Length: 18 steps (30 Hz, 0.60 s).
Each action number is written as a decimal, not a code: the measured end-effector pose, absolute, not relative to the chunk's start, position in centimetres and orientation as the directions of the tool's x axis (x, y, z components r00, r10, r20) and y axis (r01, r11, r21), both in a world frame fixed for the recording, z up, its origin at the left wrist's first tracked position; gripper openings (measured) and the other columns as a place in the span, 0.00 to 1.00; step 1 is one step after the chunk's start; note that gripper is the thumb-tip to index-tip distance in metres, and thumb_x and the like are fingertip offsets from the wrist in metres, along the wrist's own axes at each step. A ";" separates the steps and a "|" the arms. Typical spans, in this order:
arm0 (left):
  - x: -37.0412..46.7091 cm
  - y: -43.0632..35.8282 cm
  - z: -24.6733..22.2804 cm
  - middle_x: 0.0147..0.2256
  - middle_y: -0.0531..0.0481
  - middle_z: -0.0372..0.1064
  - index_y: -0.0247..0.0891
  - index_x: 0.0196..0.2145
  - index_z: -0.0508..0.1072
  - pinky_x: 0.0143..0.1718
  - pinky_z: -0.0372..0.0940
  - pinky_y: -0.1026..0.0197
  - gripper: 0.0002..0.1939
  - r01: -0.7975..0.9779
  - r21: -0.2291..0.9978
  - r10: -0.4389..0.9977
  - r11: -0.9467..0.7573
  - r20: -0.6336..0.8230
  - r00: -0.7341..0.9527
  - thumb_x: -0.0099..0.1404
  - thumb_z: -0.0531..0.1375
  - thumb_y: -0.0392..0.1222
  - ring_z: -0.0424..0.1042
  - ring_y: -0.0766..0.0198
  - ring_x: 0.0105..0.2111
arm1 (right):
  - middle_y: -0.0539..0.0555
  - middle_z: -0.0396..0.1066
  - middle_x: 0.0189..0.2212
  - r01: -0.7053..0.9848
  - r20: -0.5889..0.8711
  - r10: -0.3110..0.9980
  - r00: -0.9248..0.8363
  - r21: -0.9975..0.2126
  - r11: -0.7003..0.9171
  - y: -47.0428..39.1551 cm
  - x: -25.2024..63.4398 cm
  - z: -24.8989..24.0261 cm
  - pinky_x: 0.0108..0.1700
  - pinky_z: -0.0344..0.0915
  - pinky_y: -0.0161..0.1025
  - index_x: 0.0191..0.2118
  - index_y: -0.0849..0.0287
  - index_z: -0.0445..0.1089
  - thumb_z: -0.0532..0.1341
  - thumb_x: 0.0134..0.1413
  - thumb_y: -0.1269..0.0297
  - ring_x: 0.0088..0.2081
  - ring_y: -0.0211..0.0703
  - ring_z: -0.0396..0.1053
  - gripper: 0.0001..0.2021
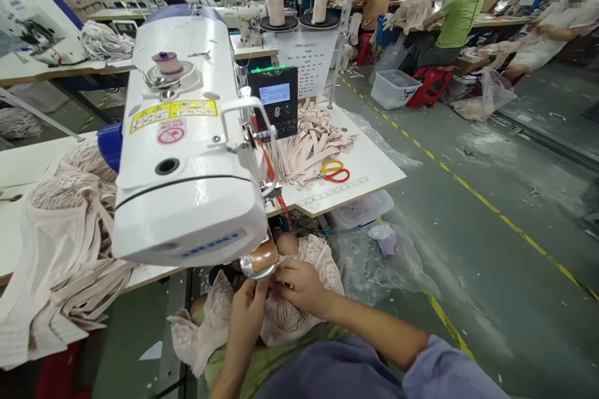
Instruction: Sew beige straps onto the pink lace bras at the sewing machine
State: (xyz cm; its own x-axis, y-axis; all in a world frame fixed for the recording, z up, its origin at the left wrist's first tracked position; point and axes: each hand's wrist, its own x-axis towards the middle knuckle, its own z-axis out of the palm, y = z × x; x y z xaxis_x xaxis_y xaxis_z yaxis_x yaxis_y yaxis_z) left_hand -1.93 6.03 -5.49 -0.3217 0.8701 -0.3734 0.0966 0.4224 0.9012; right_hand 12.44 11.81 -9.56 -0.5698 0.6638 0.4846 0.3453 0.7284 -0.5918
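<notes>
A pale beige lace garment (322, 257) that looks like a bra lies over my lap, beneath the head of the white sewing machine (191, 212). My left hand (247, 307) pinches its edge between thumb and fingers, just below the machine's front end. Close beside it, my right hand (300, 285) has its fingers closed on the same garment, almost touching the left fingertips. The exact bit of fabric between the fingers is hidden. The machine's needle area is mostly covered by its own head.
A heap of beige straps (318, 137) and scissors (334, 171) with red and yellow handles lie on the machine table (374, 168). More beige garments (60, 230) hang over the left edge. A control panel (274, 100) stands behind the machine. Plastic bags (388, 262) lie on the floor.
</notes>
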 end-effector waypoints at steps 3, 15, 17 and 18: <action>-2.2 6.0 -6.1 0.21 0.54 0.64 0.39 0.24 0.69 0.30 0.64 0.61 0.32 -0.001 0.898 0.865 0.441 -0.425 -0.267 0.47 0.61 0.75 0.67 0.60 0.26 | 0.48 0.78 0.31 0.482 0.272 0.717 -0.642 -0.585 0.652 15.1 14.8 -8.5 0.32 0.72 0.33 0.39 0.51 0.78 0.59 0.62 0.65 0.31 0.38 0.75 0.09; -3.2 5.2 -4.3 0.24 0.50 0.69 0.37 0.25 0.73 0.30 0.59 0.61 0.23 0.154 0.912 0.902 0.380 -0.328 -0.282 0.56 0.58 0.62 0.65 0.60 0.28 | 0.63 0.77 0.38 0.763 0.057 0.832 -0.552 -0.367 0.532 35.0 24.3 -0.4 0.40 0.67 0.39 0.39 0.62 0.74 0.62 0.47 0.74 0.37 0.46 0.74 0.11; -3.4 5.2 -3.9 0.25 0.50 0.69 0.37 0.26 0.73 0.31 0.59 0.61 0.21 0.114 0.915 0.893 0.387 -0.341 -0.295 0.56 0.59 0.59 0.65 0.61 0.28 | 0.67 0.76 0.32 0.754 0.082 0.825 -0.559 -0.363 0.547 32.9 25.2 -0.9 0.30 0.65 0.40 0.33 0.62 0.72 0.62 0.49 0.67 0.30 0.48 0.73 0.05; -3.5 5.2 -3.9 0.25 0.50 0.69 0.37 0.26 0.73 0.31 0.59 0.61 0.20 0.088 0.917 0.888 0.390 -0.349 -0.300 0.56 0.59 0.58 0.65 0.62 0.28 | 0.68 0.76 0.33 0.750 0.111 0.828 -0.550 -0.372 0.548 31.5 25.9 -1.3 0.26 0.63 0.41 0.33 0.60 0.72 0.62 0.49 0.63 0.28 0.49 0.73 0.07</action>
State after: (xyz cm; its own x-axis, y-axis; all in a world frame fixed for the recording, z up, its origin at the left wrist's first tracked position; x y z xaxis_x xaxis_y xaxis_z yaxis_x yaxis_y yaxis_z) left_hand -3.50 5.22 -3.86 -0.2999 0.8878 -0.3492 0.0875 0.3901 0.9166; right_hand 25.85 31.47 -1.32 -0.5499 0.8278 0.1111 0.7495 0.5479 -0.3715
